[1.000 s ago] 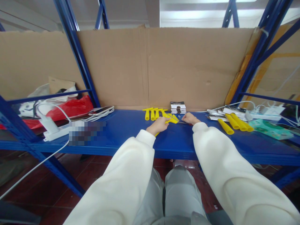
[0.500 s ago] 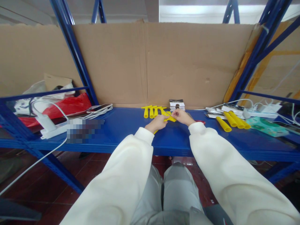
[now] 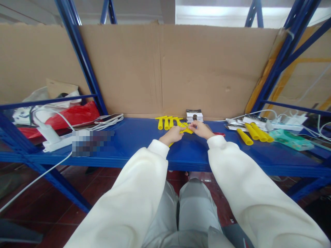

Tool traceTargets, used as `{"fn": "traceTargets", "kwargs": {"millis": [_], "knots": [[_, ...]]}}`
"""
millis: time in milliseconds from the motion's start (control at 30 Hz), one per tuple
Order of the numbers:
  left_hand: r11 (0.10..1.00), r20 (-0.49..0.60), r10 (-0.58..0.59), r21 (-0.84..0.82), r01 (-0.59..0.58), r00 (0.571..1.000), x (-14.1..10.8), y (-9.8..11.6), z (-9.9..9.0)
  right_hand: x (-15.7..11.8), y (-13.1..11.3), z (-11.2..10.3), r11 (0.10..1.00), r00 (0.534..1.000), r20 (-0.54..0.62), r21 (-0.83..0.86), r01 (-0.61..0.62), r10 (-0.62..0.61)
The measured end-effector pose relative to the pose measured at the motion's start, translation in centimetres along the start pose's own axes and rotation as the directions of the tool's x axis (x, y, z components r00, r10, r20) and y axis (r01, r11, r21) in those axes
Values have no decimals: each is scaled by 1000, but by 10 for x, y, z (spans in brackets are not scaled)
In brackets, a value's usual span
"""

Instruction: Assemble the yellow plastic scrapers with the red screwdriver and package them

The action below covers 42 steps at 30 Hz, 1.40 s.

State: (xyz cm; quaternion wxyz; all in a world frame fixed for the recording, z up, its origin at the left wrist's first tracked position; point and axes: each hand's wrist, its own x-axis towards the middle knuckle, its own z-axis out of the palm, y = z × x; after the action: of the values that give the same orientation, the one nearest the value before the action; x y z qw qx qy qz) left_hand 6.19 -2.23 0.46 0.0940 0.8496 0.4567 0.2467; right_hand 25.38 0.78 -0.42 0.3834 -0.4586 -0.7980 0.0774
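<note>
Yellow tool, shaped like a T, is in the left hand. That hand is curled around the handle, and a bit of handle pokes out below it, on the side near the person. The wide end points away, toward the right hand. The right fingertips look close together, right at the wide end. They are too small for me to tell if they pinch the tool or something thin and dark beside it. Both hands are low, over the middle of the blue table. I can't tell if the tool touches it.

The tool looks like smooth plastic, so I think it is light and stiff, and maybe a little slippery. It should not break easily. The round handle looks like the best place to hold it, because the wide end is thin and flat and could twist.

Just past the hands, more yellow T shapes sit in a row, with a stack of small black and white boxes beside them. A red thing lies just beside the right wrist. Farther right are yellow tubes and a green pack. Far to the left are white cords and a red bag. Tall cardboard stands behind.
</note>
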Motion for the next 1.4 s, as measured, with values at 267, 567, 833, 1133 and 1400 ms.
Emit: {"fn": "traceTargets", "kwargs": {"millis": [267,567,833,1133,1400], "knots": [[1000,8,5,20,-6,1000,-1,1,-1,1,2,4,996,999,10,83,-46,45],[1000,6,5,-2,-5,1000,-1,0,0,2,6,7,985,996,62,154,-76,68],[1000,22,-1,31,0,1000,-1,2,-1,1,-1,7,984,994,70,151,-96,86],[1000,28,2,24,-2,1000,-1,1,-1,-1,-3,7,989,997,60,136,-66,58],[999,13,14,45,-15,1000,-1,-1,3,1,8,10,989,999,38,141,34,-39]]}}
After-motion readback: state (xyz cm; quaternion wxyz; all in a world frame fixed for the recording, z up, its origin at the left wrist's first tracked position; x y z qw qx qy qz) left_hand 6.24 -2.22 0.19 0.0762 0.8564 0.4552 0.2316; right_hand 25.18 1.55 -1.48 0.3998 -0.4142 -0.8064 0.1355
